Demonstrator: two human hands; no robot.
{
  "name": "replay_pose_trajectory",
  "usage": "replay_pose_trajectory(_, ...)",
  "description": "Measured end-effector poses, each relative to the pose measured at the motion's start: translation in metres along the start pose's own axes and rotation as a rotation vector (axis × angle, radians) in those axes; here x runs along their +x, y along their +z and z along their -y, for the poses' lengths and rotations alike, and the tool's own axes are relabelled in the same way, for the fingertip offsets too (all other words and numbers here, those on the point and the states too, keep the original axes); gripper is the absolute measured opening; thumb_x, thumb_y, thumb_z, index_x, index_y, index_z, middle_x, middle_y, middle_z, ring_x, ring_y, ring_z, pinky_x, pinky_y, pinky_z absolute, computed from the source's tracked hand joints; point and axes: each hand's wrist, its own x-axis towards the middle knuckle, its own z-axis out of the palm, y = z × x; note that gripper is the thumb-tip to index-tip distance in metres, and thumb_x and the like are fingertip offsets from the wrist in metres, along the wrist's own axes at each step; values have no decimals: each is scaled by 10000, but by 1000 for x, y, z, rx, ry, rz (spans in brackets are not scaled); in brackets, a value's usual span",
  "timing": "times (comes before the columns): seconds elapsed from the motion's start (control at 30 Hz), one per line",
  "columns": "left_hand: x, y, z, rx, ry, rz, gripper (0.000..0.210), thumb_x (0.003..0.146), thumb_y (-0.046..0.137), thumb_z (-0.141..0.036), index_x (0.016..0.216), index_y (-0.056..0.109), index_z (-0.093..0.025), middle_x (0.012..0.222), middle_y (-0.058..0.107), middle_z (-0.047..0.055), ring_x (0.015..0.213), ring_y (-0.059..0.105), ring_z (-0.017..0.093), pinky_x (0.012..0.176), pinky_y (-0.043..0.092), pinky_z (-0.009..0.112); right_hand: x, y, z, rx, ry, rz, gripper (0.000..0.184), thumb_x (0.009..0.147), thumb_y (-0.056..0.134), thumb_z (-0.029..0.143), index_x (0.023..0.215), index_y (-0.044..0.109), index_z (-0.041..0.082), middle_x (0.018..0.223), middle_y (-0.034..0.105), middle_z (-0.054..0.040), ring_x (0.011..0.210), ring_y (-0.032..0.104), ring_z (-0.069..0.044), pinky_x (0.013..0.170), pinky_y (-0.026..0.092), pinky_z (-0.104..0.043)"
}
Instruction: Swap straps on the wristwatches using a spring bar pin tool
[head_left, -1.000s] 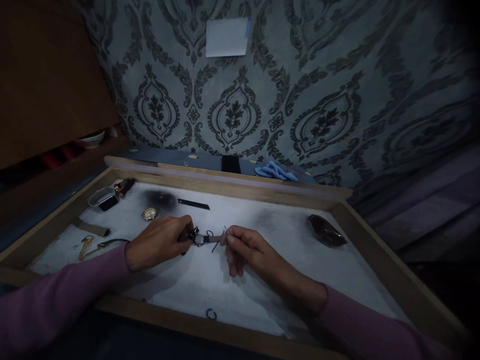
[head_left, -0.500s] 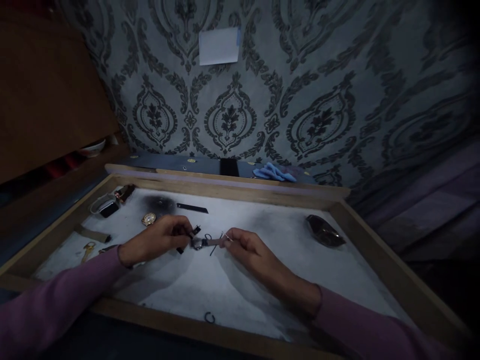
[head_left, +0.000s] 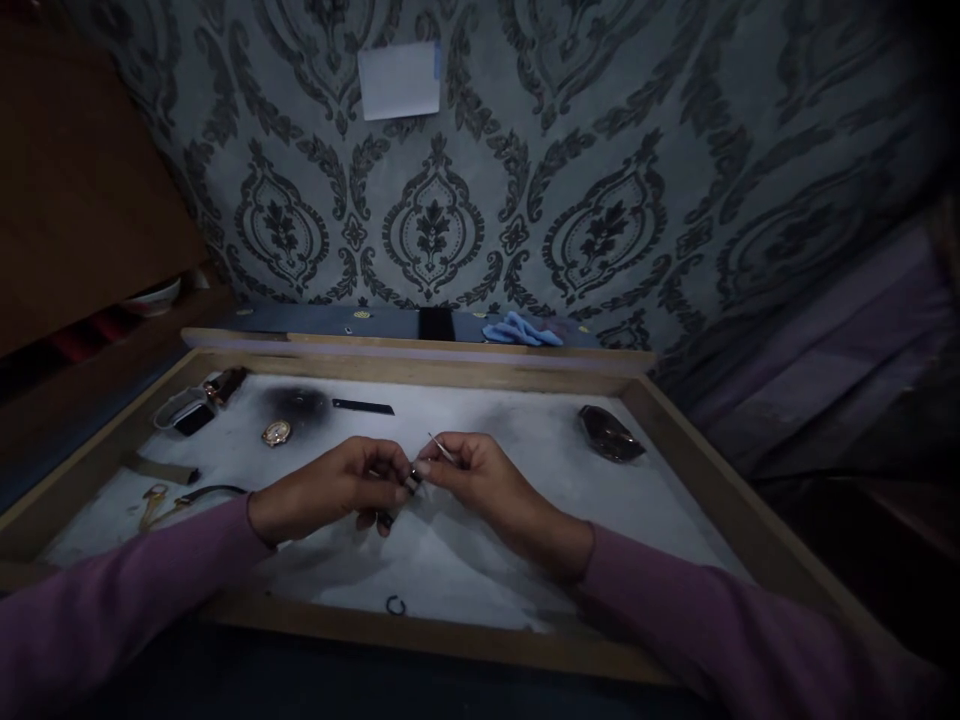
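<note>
Over the wooden tray [head_left: 450, 367] my two hands meet around a small dark wristwatch [head_left: 412, 481], mostly hidden by fingers. My left hand [head_left: 367, 478] is closed on it, and a dark end, perhaps of its strap, shows below the fingers. My right hand [head_left: 480, 475] pinches a thin metal tool [head_left: 441, 447] that points up and left; its thumb and fingertip touch the watch. Whether the tool touches the watch I cannot tell. A gold-coloured round watch [head_left: 277, 432] lies beyond my left hand.
At the tray's left are a smartwatch [head_left: 193, 418], a brown-strapped watch [head_left: 225, 385], an olive strap [head_left: 159, 467] and gold-coloured pieces [head_left: 152, 508]. A black flat strip [head_left: 363, 407] lies at the back, a dark wrapped item [head_left: 610, 434] at right, a blue cloth [head_left: 521, 328] behind the rim.
My hands have come together, and the right fingers now touch the watch. Its grey strap and a thin dark piece beside it, visible before, are now hidden. The view has shifted slightly.
</note>
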Motion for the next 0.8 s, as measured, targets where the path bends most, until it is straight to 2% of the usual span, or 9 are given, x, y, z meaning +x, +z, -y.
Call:
replay_pose_trajectory(0.1, 0, -3, -1, -42, 78, -10, 207, 825, 637, -319, 914, 545, -156, 722, 558, -29, 565, 612, 105, 467, 412, 188, 0, -3, 3, 41, 23, -70, 268, 666, 773, 387, 674, 633, 158, 569, 549, 45, 514, 390, -77, 508, 270, -237)
replay_pose_trajectory(0.2, -4, -4, -4, 19, 185, 9, 161, 881, 577, -295, 981, 543, -174, 808, 577, -6, 680, 660, 140, 508, 466, 202, 2, -5, 3, 132, 46, -101, 301, 639, 788, 399, 660, 608, 159, 539, 507, 54, 486, 330, -67, 487, 212, -240)
replay_pose_trajectory(0.33, -8, -1, -10, 173, 210, 40, 177, 828, 622, -217, 997, 597, -171, 881, 633, 29, 781, 631, 142, 564, 474, 194, 4, -6, 0, 235, 70, -70, 323, 636, 801, 396, 676, 590, 154, 596, 554, 32, 493, 357, -63, 481, 210, -233)
replay_pose_trajectory(0.43, -8, -3, -15, 297, 223, -41, 142, 842, 609, -259, 939, 633, -157, 827, 655, 32, 722, 597, 131, 572, 464, 205, 6, -9, 0, 168, 90, -32, 306, 712, 738, 428, 714, 611, 150, 534, 492, 54, 449, 288, -57, 455, 173, -236)
replay_pose_trajectory(0.5, -7, -10, -17, 437, 294, -125, 139, 868, 566, -262, 918, 645, -159, 808, 659, 31, 709, 590, 134, 579, 453, 214, 8, -14, 0, 3, 68, -38, 269, 781, 664, 411, 748, 634, 146, 519, 474, 55, 445, 290, -67, 455, 190, -236)
replay_pose_trajectory(0.6, -8, -29, -12, 754, 392, -209, 154, 875, 514, -191, 940, 653, -175, 864, 676, 30, 705, 590, 131, 611, 431, 231, 10, -23, 1, -473, -61, -95, 114, 797, 625, 240, 835, 674, 145, 663, 620, -10, 567, 482, -119, 551, 333, -252)
replay_pose_trajectory(0.7, -10, -47, -1, 1030, 346, -230, 190, 863, 500, -154, 976, 648, -191, 918, 689, 40, 754, 607, 160, 659, 422, 263, 9, -28, 2, -959, -148, -106, 190, 802, 608, 154, 972, 690, 164, 740, 681, -51, 683, 581, -188, 640, 371, -292)
replay_pose_trajectory(0.8, -12, -54, 9, 1131, 324, -222, 233, 847, 482, -112, 1003, 630, -202, 975, 676, 55, 859, 607, 193, 738, 424, 290, 6, -28, 1, -1154, -131, -46, 195, 851, 582, 176, 1021, 677, 186, 745, 688, -57, 708, 607, -210, 632, 355, -292)
